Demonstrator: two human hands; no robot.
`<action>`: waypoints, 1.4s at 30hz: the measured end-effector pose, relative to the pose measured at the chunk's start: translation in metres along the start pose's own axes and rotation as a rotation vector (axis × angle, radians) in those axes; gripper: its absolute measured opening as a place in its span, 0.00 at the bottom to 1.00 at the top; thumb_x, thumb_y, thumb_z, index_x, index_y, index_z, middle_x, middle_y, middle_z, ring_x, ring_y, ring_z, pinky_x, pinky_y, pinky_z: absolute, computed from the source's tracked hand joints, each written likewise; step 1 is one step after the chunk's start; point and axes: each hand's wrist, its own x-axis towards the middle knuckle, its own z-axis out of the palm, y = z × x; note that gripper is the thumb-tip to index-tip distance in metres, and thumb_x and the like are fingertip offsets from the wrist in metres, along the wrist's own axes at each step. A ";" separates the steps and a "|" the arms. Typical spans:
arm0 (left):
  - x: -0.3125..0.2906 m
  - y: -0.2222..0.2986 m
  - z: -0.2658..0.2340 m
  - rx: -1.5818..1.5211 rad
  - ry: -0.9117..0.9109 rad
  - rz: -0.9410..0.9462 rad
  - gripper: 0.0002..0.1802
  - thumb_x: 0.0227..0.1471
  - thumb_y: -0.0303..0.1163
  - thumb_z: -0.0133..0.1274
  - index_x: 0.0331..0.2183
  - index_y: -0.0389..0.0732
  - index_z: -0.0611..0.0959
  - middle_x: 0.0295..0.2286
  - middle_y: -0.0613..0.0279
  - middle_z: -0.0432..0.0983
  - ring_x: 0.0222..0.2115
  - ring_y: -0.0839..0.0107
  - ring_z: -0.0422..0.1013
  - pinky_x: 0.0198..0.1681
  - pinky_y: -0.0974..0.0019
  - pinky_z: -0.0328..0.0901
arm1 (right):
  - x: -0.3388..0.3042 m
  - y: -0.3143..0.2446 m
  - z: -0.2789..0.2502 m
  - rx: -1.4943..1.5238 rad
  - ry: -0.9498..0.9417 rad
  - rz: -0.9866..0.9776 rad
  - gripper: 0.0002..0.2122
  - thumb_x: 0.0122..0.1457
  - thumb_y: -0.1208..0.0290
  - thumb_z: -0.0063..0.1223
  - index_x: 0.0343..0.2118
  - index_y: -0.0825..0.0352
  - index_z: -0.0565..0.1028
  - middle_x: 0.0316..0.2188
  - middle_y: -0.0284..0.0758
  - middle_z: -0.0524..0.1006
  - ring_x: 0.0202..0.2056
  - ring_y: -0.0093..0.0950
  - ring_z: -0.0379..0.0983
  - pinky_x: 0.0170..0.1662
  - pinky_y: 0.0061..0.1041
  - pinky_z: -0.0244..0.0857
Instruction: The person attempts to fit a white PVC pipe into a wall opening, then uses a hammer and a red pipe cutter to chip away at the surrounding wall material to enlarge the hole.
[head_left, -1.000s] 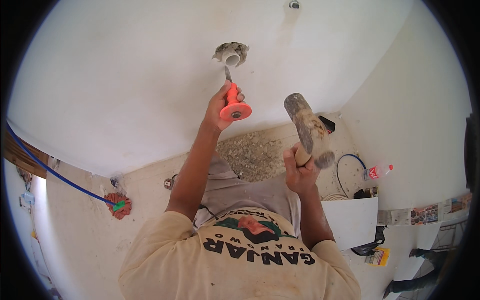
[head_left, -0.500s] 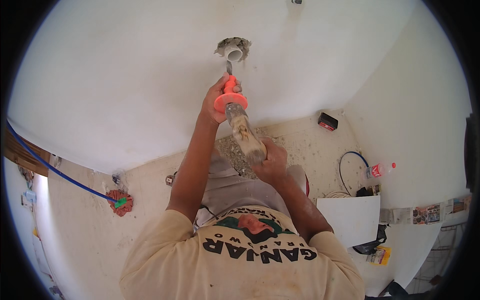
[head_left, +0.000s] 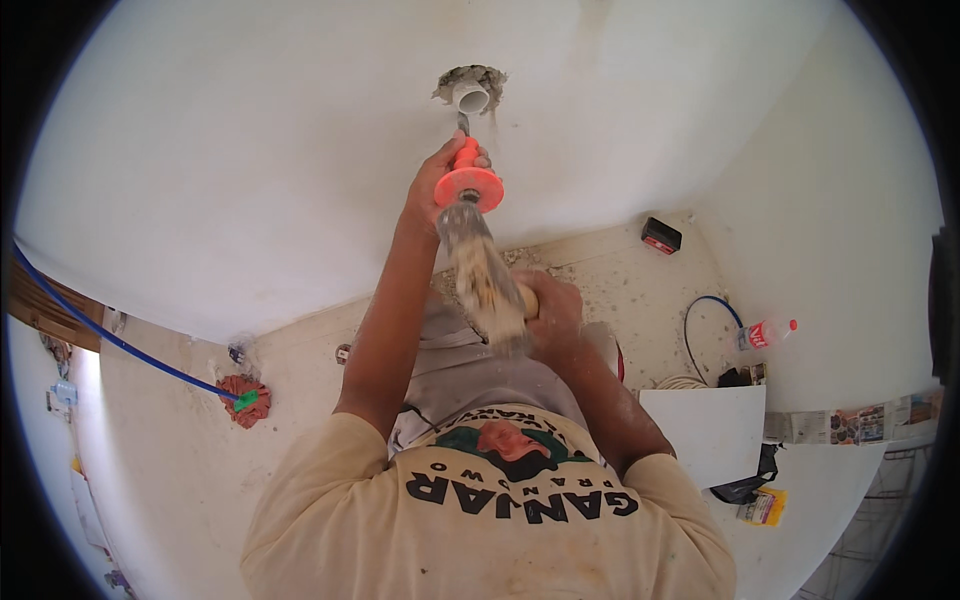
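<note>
My left hand [head_left: 430, 182] is wrapped round the orange guarded grip of a cold chisel [head_left: 470, 186]. The chisel's blade points up at the wall, just below a white pipe end [head_left: 471, 97] that juts from a rough-edged hole [head_left: 446, 88]. In my right hand [head_left: 554, 312] is the short handle of a mallet with a worn, wooden-looking head [head_left: 482, 275]. The head is smeared by motion, its upper end close behind the chisel's struck end; whether they touch I cannot tell. My left fingers are partly hidden behind the grip.
Rubble bits [head_left: 600, 275] lie on the floor by the wall. At right are a black-and-red box [head_left: 661, 235], a plastic bottle [head_left: 768, 334], a white board [head_left: 705, 425] and a black bag [head_left: 745, 487]. A blue hose [head_left: 120, 345] runs to a reddish cloth [head_left: 245, 408] at left.
The mallet head has drawn slightly back from the chisel's end, where it was touching, and is now blurred. My left hand still grips the chisel below the pipe. The view has shifted a little.
</note>
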 end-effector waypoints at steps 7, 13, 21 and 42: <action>0.002 -0.003 -0.003 -0.049 0.010 -0.023 0.16 0.64 0.44 0.47 0.35 0.40 0.73 0.27 0.59 0.74 0.28 0.66 0.73 0.36 0.61 0.72 | -0.007 0.064 0.009 -0.251 -0.091 -0.030 0.12 0.46 0.76 0.60 0.36 0.63 0.74 0.23 0.39 0.78 0.25 0.42 0.77 0.27 0.34 0.69; 0.003 0.007 -0.004 -0.073 -0.026 -0.081 0.16 0.63 0.44 0.48 0.35 0.39 0.73 0.28 0.59 0.74 0.29 0.67 0.73 0.36 0.61 0.72 | -0.002 0.006 0.005 -0.104 -0.107 0.134 0.15 0.44 0.73 0.61 0.38 0.60 0.75 0.24 0.38 0.76 0.27 0.41 0.76 0.28 0.37 0.68; 0.007 0.007 -0.008 0.082 -0.030 -0.042 0.17 0.64 0.43 0.47 0.37 0.37 0.71 0.30 0.60 0.72 0.29 0.70 0.73 0.35 0.65 0.73 | 0.009 0.058 0.012 -0.437 -0.190 0.196 0.13 0.46 0.74 0.61 0.37 0.64 0.76 0.27 0.44 0.79 0.26 0.44 0.77 0.29 0.36 0.70; 0.007 0.031 -0.024 0.435 0.034 -0.175 0.21 0.65 0.49 0.43 0.36 0.39 0.72 0.22 0.65 0.69 0.20 0.74 0.66 0.24 0.72 0.65 | -0.037 0.033 -0.010 -0.200 -0.309 0.636 0.13 0.51 0.70 0.58 0.41 0.66 0.75 0.27 0.47 0.79 0.32 0.48 0.77 0.37 0.42 0.70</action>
